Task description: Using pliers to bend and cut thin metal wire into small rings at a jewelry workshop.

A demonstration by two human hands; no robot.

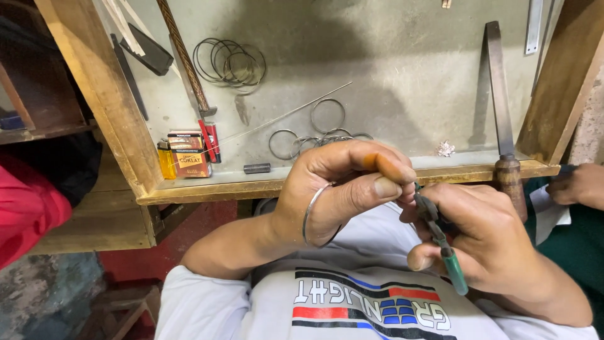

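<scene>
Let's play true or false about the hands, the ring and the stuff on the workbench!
1. The left hand holds a thin metal ring. True.
2. The right hand holds a hammer. False: it holds pliers with green handles.
3. More wire rings lie on the workbench. True.
4. The file with the wooden handle lies at the left. False: it lies at the right.
5. The small boxes are blue. False: they are orange and red.

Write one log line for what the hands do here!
left hand: holds wire ring | right hand: grips green-handled pliers at ring
</scene>
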